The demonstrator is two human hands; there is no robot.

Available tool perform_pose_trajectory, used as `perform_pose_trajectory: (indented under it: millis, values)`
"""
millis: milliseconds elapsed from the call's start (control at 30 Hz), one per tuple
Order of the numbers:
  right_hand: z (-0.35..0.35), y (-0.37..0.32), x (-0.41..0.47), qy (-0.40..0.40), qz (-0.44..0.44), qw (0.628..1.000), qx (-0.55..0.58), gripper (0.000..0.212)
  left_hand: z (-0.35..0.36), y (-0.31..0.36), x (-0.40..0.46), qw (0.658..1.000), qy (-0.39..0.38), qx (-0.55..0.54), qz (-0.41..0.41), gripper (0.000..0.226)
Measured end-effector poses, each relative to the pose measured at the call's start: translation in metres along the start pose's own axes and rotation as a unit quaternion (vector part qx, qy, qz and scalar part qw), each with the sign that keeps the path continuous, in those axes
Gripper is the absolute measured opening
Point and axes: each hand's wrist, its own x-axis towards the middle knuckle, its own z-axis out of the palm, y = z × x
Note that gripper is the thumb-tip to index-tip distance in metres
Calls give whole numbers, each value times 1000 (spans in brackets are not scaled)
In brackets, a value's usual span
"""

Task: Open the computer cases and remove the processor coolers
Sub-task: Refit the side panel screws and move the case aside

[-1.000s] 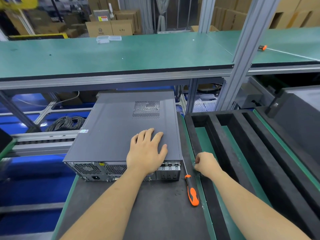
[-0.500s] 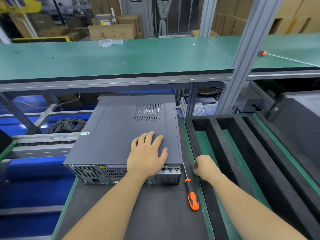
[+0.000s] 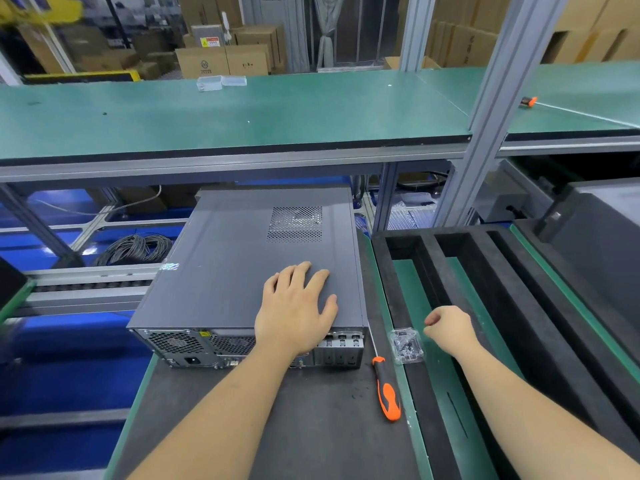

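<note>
Grey steel case lies on its side at the centre of the dark mat, side panel still on, rear ports facing the person. On the panel's near right corner the left hand presses flat, fingers spread. At 3 o'clock from the case lies a screwdriver, orange handle nearest the person. Just beyond it, at 3 o'clock, sits a small clear box. Further right the right hand hovers above black foam, fingers curled, nothing visibly held.
</note>
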Motion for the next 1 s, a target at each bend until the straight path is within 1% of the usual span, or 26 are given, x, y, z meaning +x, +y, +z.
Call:
perform_pose_trajectory:
  millis: [67, 200, 267, 400, 467, 600, 700, 733, 800, 867, 900, 933, 1000]
  values:
    - [2, 8, 1, 4, 13, 1000, 9, 13, 0, 0, 0, 1000, -1, 0, 1, 56]
    - [2, 14, 4, 11, 32, 999, 20, 5, -1, 0, -1, 1000, 2, 7, 0, 56]
    - [2, 14, 5, 10, 27, 1000, 8, 15, -2, 1, -1, 1000, -1, 10, 0, 56]
    - [-3, 10, 4, 27, 21, 999, 13, 45, -2, 1, 0, 1000, -3, 10, -1, 56]
    - [-7, 5, 0, 47, 10, 999, 25, 49, -2, 1, 0, 1000, -11, 6, -3, 57]
    - [-12, -17, -21, 71, -45, 996, 18, 40, -5, 0, 1, 999, -39, -21, -8, 62]
    - [-10, -45, -43, 90, -91, 992, 12, 16, -9, -4, 6, 994, -69, -78, -13, 54]
    - [-7, -55, -51, 82, -99, 992, 8, 12, -12, -7, 10, 991, -77, -106, -15, 50]
    - [3, -69, -64, 25, -98, 994, -33, 10, -20, -19, 17, 989, -77, -129, -5, 42]
    - [15, -73, -78, -45, -77, 990, -106, 14, -27, -40, 18, 995, -44, -85, 1, 39]
    - [19, -72, -85, -62, -68, 987, -131, 15, -29, -53, 15, 998, -27, -57, -8, 39]
    - [21, -68, -91, -64, -62, 986, -138, 14, -28, -66, 11, 999, -20, -34, -20, 40]
    - [23, -59, -98, -39, -59, 992, -102, 10, -24, -86, 0, 998, -38, -14, -40, 46]
